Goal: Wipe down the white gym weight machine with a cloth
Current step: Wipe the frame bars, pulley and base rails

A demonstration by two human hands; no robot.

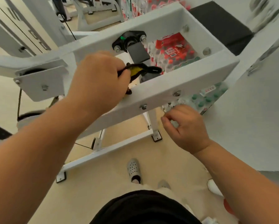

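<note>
Your left hand (98, 81) grips the bunched yellow-and-black cloth (136, 70) on the white machine frame (159, 89). Your right hand (187, 126) hangs loosely curled and empty below it. Wiping seems midway, and the lower bars probably remain.

Bare forearms (38, 151); black top (143, 207); grey perforated clogs (134, 168) on feet.

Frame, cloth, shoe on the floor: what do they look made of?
Frame: likely steel, smooth white paint or powder coat; flat plates joined by bare metal bolts.
Cloth: soft fabric, yellow with dark trim; it bunches in the left hand. Weave too blurred to tell.
Shoe: looks like moulded foam or rubber, matte grey, with punched holes.
</note>
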